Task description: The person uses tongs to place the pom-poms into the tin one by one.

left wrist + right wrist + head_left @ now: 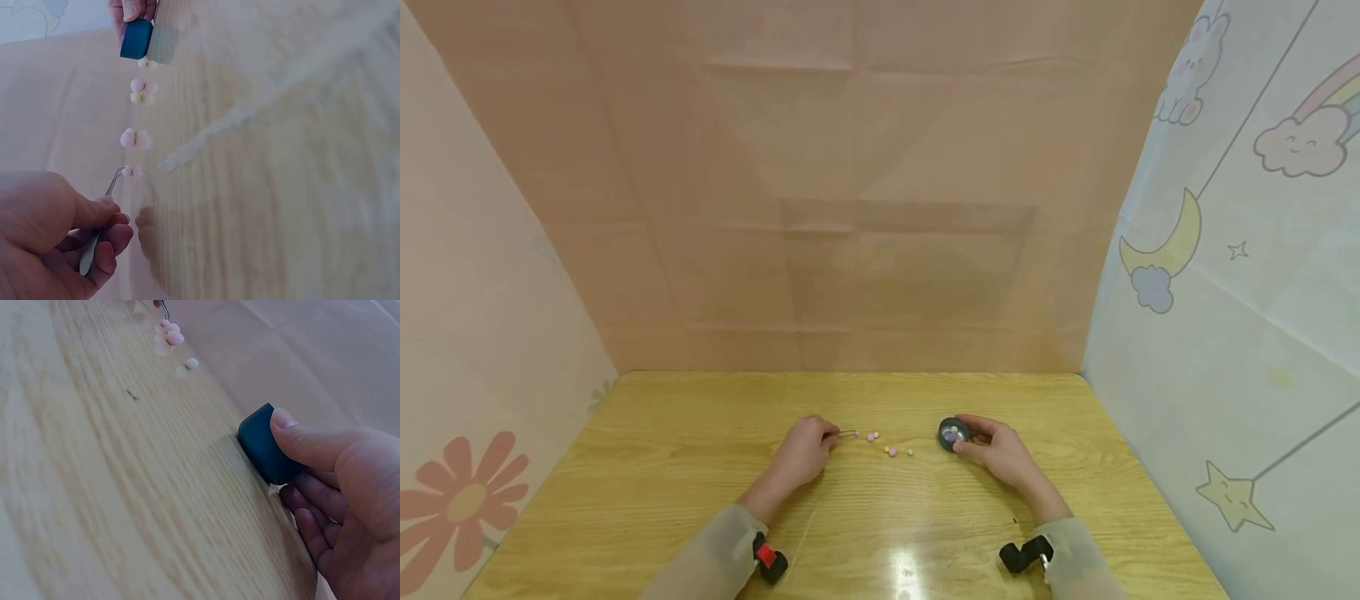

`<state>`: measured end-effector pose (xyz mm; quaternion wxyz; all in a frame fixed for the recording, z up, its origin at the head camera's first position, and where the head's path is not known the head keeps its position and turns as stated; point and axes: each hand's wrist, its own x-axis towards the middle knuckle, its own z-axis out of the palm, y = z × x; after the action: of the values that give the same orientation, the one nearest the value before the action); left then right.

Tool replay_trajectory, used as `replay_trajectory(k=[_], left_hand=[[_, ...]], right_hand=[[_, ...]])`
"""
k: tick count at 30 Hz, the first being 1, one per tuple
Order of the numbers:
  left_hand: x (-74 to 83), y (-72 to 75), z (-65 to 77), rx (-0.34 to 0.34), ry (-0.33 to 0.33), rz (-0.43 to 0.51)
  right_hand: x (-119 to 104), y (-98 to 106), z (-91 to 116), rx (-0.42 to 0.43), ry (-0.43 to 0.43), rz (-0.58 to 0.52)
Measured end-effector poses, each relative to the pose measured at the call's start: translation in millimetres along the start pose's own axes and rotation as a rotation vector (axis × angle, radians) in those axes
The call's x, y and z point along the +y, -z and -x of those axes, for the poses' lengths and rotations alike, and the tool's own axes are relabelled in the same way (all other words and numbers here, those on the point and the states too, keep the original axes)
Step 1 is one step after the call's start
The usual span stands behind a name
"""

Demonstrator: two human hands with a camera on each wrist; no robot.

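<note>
In the head view, the left hand pinches slim silver metal tweezers whose tips reach a tiny round pink ball at the yellow wood-grain table. The right hand grips a small round dark teal cup with pale balls inside; loose pink, yellow and white balls lie between the hands.

The left wrist view shows thumb and fingers pressed together on the tweezers; whether the tips clamp the pink ball I cannot tell. The step in hand seems to be picking it up, and the next move would call for a gentle, firm squeeze.

In the right wrist view, the thumb presses the cup's outer wall, which should steady it
</note>
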<state>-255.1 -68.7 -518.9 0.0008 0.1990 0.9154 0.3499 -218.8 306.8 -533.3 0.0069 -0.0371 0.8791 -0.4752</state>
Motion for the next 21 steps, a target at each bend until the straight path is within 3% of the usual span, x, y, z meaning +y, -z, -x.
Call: replay_trajectory(k=[11, 21], left_hand=[[-0.6, -3.2, -3.0, 0.007, -0.012, -0.06], [0.9, -1.4, -2.4, 0.034, -0.009, -0.046]], right_hand=[[0.3, -0.1, 0.7, 0.0, 0.0, 0.006], [0.0, -0.2, 0.9, 0.0, 0.018, 0.006]])
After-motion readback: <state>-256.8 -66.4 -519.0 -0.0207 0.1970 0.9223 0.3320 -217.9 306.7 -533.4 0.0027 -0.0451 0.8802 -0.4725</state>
